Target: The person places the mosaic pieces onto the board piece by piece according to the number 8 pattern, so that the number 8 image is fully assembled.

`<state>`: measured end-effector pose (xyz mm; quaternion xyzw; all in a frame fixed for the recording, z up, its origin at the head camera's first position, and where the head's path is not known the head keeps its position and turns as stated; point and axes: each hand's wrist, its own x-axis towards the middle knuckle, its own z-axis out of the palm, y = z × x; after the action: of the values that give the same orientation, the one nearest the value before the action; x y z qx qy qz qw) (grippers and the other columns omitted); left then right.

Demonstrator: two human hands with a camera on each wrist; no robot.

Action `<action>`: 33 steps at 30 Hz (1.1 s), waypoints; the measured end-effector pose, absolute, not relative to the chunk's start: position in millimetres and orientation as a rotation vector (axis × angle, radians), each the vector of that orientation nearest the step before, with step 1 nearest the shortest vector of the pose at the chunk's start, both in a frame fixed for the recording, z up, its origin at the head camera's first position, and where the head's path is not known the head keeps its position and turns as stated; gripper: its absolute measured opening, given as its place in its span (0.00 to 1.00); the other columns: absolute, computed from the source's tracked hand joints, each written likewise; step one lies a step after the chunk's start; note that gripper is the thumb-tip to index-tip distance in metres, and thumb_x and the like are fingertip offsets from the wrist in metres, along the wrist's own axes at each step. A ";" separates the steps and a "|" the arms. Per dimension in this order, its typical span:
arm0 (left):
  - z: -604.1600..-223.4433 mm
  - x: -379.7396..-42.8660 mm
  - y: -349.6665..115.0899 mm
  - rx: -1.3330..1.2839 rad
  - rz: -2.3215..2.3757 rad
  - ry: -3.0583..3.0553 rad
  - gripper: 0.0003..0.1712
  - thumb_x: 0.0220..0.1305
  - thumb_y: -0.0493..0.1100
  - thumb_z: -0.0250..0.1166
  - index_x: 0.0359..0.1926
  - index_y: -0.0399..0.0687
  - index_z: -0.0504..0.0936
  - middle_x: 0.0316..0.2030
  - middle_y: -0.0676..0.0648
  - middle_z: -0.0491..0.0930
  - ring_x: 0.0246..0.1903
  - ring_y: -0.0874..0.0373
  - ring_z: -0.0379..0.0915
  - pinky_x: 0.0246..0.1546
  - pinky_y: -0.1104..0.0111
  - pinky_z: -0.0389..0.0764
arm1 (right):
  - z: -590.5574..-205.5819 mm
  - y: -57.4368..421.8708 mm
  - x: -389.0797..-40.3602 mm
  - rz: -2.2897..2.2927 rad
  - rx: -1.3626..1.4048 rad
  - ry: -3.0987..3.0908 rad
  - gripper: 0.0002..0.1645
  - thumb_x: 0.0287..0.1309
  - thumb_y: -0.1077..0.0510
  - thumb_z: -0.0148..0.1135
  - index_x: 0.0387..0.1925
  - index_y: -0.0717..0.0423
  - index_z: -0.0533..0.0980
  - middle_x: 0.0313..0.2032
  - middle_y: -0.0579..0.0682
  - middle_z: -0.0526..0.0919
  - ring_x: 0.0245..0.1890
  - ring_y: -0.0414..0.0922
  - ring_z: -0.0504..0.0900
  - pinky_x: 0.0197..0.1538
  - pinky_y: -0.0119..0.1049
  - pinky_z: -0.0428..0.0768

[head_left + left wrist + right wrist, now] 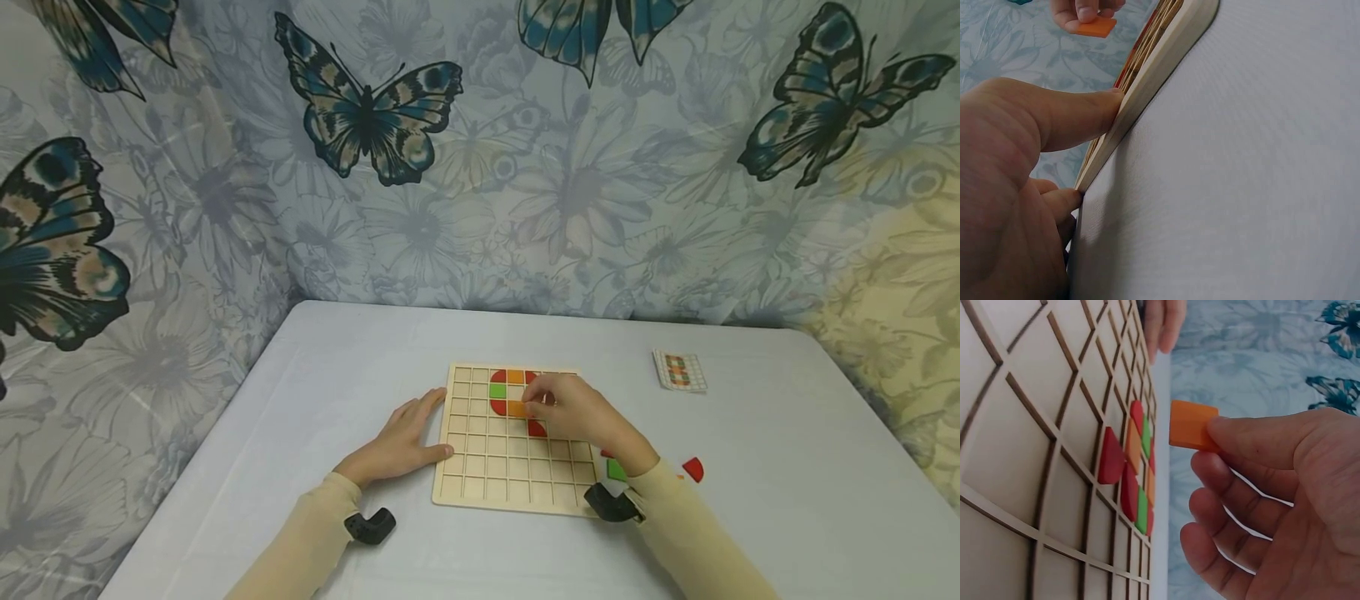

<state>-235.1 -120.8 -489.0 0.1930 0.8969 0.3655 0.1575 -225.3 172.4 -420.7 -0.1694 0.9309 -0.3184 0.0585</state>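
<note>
My right hand pinches an orange square tile between thumb and index finger, held above a wooden grid board. Set in the board's far part are red quarter-round tiles, green square tiles and orange square tiles; a green tile and a red tile show there. At the board's left edge, my left hand lies with fingers spread. Its thumb touches the wooden rim in the left wrist view. My right hand hides part of the tile pattern in the head view.
Right of the board, a loose red quarter-round tile and a green tile lie on the white table, partly behind the right wrist. Farther back sits a stack of pattern cards. A butterfly-print cloth hangs behind.
</note>
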 end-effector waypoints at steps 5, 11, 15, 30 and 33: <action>-489.9 -235.0 -119.6 0.538 1.045 2.562 0.55 0.62 0.58 0.70 0.81 0.57 0.48 0.81 0.44 0.50 0.80 0.37 0.39 0.76 0.36 0.47 | -427.5 168.6 -224.4 -0.928 -0.455 2.815 0.03 0.67 0.59 0.64 0.39 0.51 0.83 0.37 0.43 0.85 0.38 0.41 0.77 0.40 0.35 0.78; -489.5 -234.9 -118.7 0.540 1.048 2.560 0.55 0.62 0.57 0.70 0.81 0.56 0.48 0.81 0.44 0.49 0.80 0.37 0.38 0.76 0.36 0.46 | -431.9 166.8 -223.7 -0.889 -0.456 2.822 0.03 0.66 0.59 0.66 0.39 0.50 0.83 0.37 0.42 0.85 0.37 0.40 0.77 0.43 0.36 0.78; -489.6 -235.6 -118.0 0.540 1.060 2.558 0.55 0.62 0.57 0.70 0.81 0.55 0.48 0.81 0.44 0.50 0.80 0.36 0.37 0.76 0.36 0.46 | -434.3 167.4 -223.7 -0.848 -0.490 2.841 0.02 0.65 0.59 0.66 0.39 0.51 0.83 0.36 0.42 0.85 0.35 0.38 0.77 0.42 0.36 0.79; -489.4 -236.0 -118.3 0.537 1.049 2.558 0.55 0.63 0.57 0.70 0.81 0.57 0.48 0.81 0.45 0.49 0.80 0.36 0.37 0.76 0.36 0.46 | -444.7 163.5 -224.4 -0.735 -0.558 2.902 0.03 0.63 0.60 0.68 0.37 0.51 0.85 0.33 0.42 0.85 0.33 0.38 0.76 0.38 0.36 0.78; -488.7 -235.8 -119.3 0.537 1.045 2.564 0.55 0.63 0.57 0.70 0.81 0.56 0.48 0.81 0.44 0.50 0.80 0.36 0.37 0.76 0.35 0.46 | -444.9 159.9 -223.3 -0.684 -0.551 2.939 0.03 0.62 0.59 0.69 0.38 0.50 0.86 0.33 0.41 0.86 0.35 0.38 0.76 0.40 0.36 0.79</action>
<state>-235.8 -119.3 -488.7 0.1879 0.8975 0.3656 0.1598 -223.3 159.9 -444.9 -0.1796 0.9574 -0.2229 0.0372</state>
